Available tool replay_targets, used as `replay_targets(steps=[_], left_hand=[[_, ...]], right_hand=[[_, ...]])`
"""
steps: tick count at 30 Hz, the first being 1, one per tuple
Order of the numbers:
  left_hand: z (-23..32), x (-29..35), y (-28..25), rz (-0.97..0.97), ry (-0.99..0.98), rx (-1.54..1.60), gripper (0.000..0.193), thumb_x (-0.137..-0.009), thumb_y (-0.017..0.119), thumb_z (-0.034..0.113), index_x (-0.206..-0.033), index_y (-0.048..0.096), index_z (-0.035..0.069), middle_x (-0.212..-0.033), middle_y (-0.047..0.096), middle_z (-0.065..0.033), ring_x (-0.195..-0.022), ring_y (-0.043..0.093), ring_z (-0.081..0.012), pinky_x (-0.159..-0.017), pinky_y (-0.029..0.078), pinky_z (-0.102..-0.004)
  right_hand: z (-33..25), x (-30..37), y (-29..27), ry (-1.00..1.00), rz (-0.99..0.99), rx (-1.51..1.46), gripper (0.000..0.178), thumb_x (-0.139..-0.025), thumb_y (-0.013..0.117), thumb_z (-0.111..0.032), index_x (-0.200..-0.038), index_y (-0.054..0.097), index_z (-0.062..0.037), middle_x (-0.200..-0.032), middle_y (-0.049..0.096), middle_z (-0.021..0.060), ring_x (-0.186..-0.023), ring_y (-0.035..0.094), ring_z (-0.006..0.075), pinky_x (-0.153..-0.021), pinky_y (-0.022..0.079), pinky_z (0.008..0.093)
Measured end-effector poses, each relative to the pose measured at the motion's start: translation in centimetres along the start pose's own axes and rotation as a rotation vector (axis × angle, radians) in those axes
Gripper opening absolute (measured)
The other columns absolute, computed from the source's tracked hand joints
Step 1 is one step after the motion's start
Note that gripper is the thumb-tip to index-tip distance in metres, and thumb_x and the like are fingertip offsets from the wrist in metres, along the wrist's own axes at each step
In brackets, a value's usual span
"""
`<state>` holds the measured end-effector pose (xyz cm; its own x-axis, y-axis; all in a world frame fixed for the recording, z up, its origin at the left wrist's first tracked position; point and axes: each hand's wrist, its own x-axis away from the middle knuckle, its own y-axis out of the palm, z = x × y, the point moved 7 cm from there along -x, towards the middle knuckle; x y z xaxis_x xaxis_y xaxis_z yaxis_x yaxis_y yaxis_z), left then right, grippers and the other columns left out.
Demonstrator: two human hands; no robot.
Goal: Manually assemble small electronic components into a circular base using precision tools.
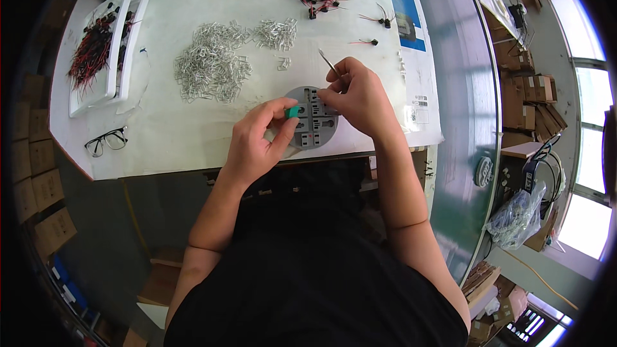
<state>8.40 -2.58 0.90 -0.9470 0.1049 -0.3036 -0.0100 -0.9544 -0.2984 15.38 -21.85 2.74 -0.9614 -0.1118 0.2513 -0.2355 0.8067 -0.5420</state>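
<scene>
A round grey fixture (316, 136) with slots and small raised blocks lies near the table's front edge, between my hands. My left hand (258, 138) is at its left side, thumb and index finger closed around a small green piece (292, 112); whether this is a loose part or a fingertip cover is unclear. Over the fixture's upper right is my right hand (360, 95), its fingers curled round a thin metal tool (329, 63) whose tip points away to the upper left. Its thumb and index finger reach down to the fixture's top edge, partly hiding it.
Beyond the fixture lie a large heap of small metal clips (215, 61) and a smaller heap (276, 34). Black parts with red wires (317, 0) are scattered farther back. At left are white foam trays (122, 58) of wired parts and eyeglasses (107, 141). A glass-topped surface (457, 109) adjoins at right.
</scene>
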Motion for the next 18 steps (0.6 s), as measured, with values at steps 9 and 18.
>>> replay_targets(steps=[9,18], left_hand=[[0.1,-0.1,0.0,-0.057,-0.029,0.004,0.026,-0.095,0.075,0.002,-0.12,0.067,0.001,-0.095,0.068,-0.0106,-0.08,0.07,-0.0212,-0.071,0.059,-0.0328],[-0.2,0.1,0.0,-0.061,-0.027,0.033,0.027,-0.095,0.074,0.002,-0.121,0.066,0.001,-0.099,0.07,-0.012,-0.084,0.071,-0.0231,-0.074,0.06,-0.0343]], right_hand=[[-1.7,-0.7,0.5,-0.017,-0.003,0.075,0.033,-0.081,0.079,-0.004,-0.106,0.058,0.0033,-0.077,0.07,0.0109,-0.069,0.065,0.0127,-0.063,0.053,0.0298],[-1.7,-1.0,0.6,-0.005,-0.016,0.058,0.035,-0.081,0.078,-0.004,-0.107,0.056,0.0038,-0.076,0.07,0.0116,-0.067,0.065,0.0129,-0.062,0.052,0.0298]])
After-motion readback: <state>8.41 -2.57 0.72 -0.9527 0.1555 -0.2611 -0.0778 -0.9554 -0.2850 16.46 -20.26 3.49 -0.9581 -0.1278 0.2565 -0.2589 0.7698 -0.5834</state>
